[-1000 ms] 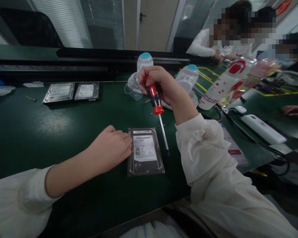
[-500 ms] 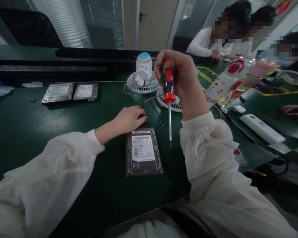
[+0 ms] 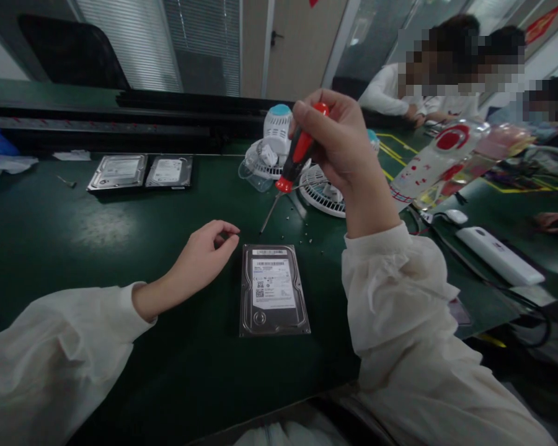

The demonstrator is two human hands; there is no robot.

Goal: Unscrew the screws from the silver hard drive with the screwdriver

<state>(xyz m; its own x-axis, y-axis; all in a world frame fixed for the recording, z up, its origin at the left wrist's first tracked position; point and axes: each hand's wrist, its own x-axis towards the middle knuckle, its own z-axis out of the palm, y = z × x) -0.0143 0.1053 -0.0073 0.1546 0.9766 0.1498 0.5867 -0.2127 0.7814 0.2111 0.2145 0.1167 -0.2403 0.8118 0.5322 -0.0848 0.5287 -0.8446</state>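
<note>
A hard drive (image 3: 274,291) lies label side up on the green table in front of me. Just off its upper left corner is my left hand (image 3: 208,254), fingers loosely curled and apart from the thumb, with nothing seen in it. My right hand (image 3: 337,139) grips a red and black screwdriver (image 3: 299,152) by the handle, above the table beyond the drive. The shaft slants down to the left, and its tip is near the drive's far edge. Several tiny screws (image 3: 307,241) are scattered past the drive's upper right corner.
Two more hard drives (image 3: 118,172) lie at the back left. Small white fans (image 3: 278,127) and a clear plastic cup (image 3: 255,175) stand behind the screwdriver. To the right are drink bottles (image 3: 439,161), a white power strip (image 3: 500,255) and cables. Other people sit at the far right.
My left hand has drawn back leftward from the drive's top edge. The screwdriver has swung from nearly upright to slanting, its tip moving left and up. The view has shifted slightly.
</note>
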